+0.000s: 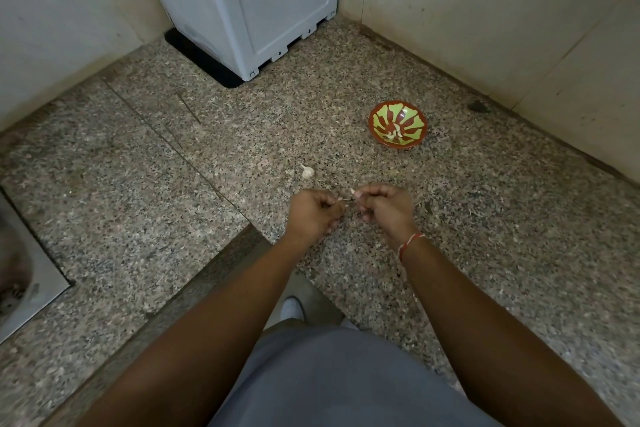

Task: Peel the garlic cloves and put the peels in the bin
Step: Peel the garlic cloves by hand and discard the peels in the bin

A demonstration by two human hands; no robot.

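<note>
Our left hand point(313, 215) and right hand point(382, 208) each keep a pinching grip on a garlic clove point(352, 191) above the granite desk point(173, 166). A garlic bulb point(307, 171) lies just beyond, and a patterned bowl point(397, 124) holds pale pieces.

Home kitchen corner. Speckled granite table point(145, 156) is running along tiled walls point(485, 28); steel sink point(31, 274) is showing at left, grey appliance point(242, 0) is standing in corner, patterned bowl point(375, 114) is sitting nearby.
</note>
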